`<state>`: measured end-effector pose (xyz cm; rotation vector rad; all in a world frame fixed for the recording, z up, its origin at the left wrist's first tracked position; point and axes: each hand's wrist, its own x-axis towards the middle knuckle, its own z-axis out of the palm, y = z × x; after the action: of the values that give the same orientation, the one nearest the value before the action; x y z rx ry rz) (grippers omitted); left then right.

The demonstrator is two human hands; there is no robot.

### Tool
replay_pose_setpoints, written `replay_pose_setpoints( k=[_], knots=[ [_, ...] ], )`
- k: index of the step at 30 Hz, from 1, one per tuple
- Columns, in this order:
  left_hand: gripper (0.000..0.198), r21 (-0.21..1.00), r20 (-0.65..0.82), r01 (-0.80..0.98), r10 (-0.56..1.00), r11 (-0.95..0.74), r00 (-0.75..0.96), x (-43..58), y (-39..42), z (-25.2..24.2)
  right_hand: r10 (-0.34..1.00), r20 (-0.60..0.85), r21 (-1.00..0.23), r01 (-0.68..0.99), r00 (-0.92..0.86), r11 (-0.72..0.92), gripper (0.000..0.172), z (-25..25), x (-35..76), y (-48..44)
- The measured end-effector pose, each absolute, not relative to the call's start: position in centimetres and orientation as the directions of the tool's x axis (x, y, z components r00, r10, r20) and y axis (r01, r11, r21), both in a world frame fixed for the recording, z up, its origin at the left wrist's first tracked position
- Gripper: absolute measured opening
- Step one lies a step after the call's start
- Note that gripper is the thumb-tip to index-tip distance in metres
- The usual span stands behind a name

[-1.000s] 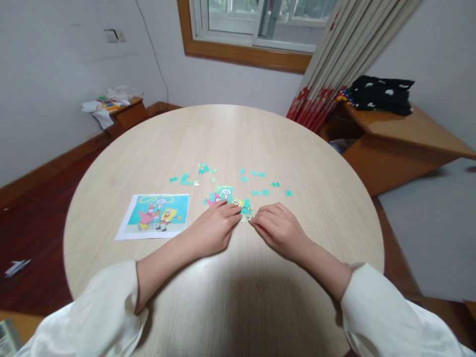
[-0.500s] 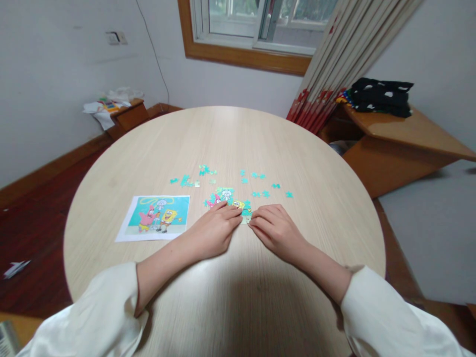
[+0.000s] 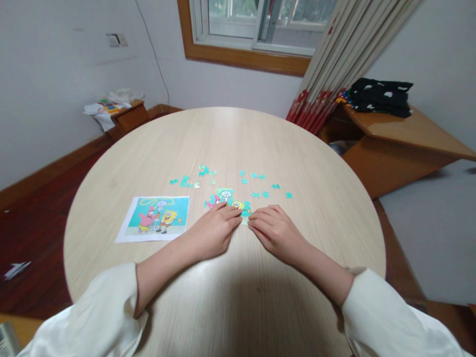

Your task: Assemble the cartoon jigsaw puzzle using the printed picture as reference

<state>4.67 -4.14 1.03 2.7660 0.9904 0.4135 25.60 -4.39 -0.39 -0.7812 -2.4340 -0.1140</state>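
A partly joined cartoon jigsaw cluster lies near the middle of the round wooden table. My left hand rests on the cluster's near edge with its fingers curled and pressed onto the pieces. My right hand meets it from the right, fingertips pinched on a small piece at the cluster's lower right corner. Loose teal pieces are scattered beyond my hands. A printed reference picture of the cartoon lies flat to the left of my left hand.
More teal pieces lie farther left on the table. A low wooden bench with folded black cloth stands at the right. Striped curtains hang behind it. A small stand with papers sits at the back left.
My right hand has crept a little to the left toward my left hand. The jigsaw cluster and my left hand stay where they were.
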Motion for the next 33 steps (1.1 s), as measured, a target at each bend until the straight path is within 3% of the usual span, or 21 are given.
replay_pose_setpoints(
  k=[9,14,17,21,33],
  knots=[
    [0.031,0.264,0.214,0.594,0.647,-0.76,0.732,4.8,-4.1,0.9,0.529,0.554,-0.118,0.568,-0.643,0.814,0.013,-0.6,25.6,-4.3],
    [0.034,0.279,0.221,0.584,0.643,-0.762,0.733,4.7,-4.1,1.0,0.639,0.625,-0.303,0.615,-0.447,0.727,0.008,-0.1,26.3,-3.5],
    [0.037,0.223,0.205,0.574,0.613,-0.788,0.763,4.7,-4.4,1.3,0.693,0.645,-0.39,0.64,-0.323,0.662,0.01,0.2,27.0,-3.0],
    [0.038,0.136,0.19,0.583,0.599,-0.801,0.778,4.7,-4.8,1.4,0.735,0.615,-0.453,0.635,-0.285,0.626,0.01,0.2,27.5,-2.7],
    [0.039,0.051,0.191,0.606,0.603,-0.794,0.775,4.5,-4.8,0.9,0.766,0.587,-0.508,0.618,-0.262,0.6,0.012,0.2,27.5,-2.8]
  ],
)
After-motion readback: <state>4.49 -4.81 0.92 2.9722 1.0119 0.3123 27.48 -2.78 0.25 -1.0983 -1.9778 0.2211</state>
